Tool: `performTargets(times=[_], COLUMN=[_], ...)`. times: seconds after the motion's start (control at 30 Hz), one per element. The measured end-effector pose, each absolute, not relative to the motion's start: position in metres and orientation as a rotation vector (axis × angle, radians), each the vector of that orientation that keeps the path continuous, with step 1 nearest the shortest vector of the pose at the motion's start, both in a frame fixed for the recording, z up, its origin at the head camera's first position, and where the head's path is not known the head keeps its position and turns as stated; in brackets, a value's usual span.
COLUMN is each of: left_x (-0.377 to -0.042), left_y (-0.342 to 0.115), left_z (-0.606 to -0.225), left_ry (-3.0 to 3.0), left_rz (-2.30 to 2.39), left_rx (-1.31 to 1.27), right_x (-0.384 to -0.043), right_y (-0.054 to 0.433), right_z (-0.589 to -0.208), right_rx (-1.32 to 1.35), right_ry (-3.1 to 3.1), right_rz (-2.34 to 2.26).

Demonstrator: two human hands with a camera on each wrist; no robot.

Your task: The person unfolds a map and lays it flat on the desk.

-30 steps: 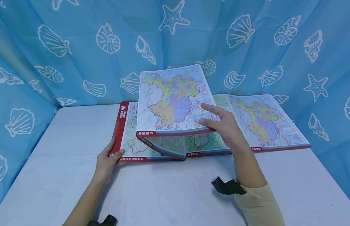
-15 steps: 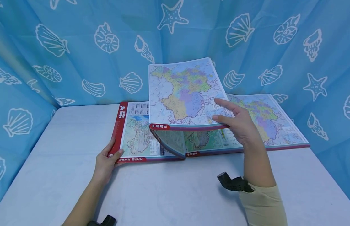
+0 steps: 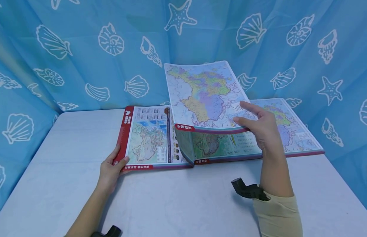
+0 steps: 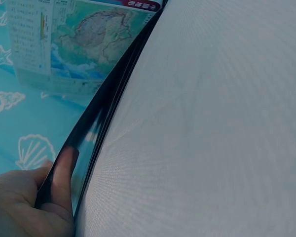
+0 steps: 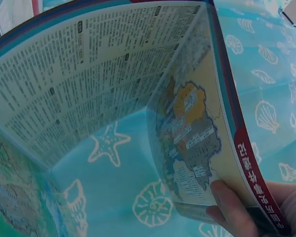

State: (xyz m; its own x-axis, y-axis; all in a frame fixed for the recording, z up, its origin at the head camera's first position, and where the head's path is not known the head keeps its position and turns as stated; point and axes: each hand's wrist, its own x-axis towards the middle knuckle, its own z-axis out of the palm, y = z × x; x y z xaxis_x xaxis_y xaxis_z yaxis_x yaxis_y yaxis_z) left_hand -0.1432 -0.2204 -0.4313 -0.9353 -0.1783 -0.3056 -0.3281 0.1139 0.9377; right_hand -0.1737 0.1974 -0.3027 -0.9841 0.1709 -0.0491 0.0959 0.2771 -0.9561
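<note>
A fold-out map (image 3: 149,138) with several glossy panels lies across the table. At its red-bordered left edge my left hand (image 3: 110,171) pinches the lower corner, thumb on top. The left wrist view shows the same hand (image 4: 27,202) with a finger behind the panel edge. A folded panel with a pastel map of China (image 3: 207,95) stands raised and tilted over the middle, and my right hand (image 3: 264,128) pinches its right edge. In the right wrist view, fingertips (image 5: 232,202) press the raised panel's underside (image 5: 192,128), which bears another map. Part of the green map panel (image 3: 210,144) shows beneath.
The rightmost panel (image 3: 301,135) lies flat near the table's back right. A white cloth covers the table (image 3: 171,204). Behind hangs a blue curtain (image 3: 198,46) with white shells and starfish. A black wrist-worn device (image 3: 248,191) sits at the right sleeve (image 3: 276,214).
My right hand has carried the raised panel to the right and a little up, uncovering more of the left panel and hiding more of the rightmost one. My left hand stays at its corner.
</note>
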Motion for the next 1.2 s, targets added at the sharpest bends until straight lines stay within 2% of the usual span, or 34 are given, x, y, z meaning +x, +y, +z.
performTargets(times=[0.4,1.2], left_x=[-0.143,-0.143], left_y=[-0.221,-0.22], left_z=[-0.433,-0.433], left_ry=[2.28,2.171], left_rz=[1.913,1.989], left_rx=[-0.534,-0.466], right_x=[-0.174,-0.173], right_y=[0.225,0.258], right_z=[-0.299,-0.304], right_rx=[-0.507,-0.726], right_ry=[-2.29,-1.73], right_rz=[1.867,1.978])
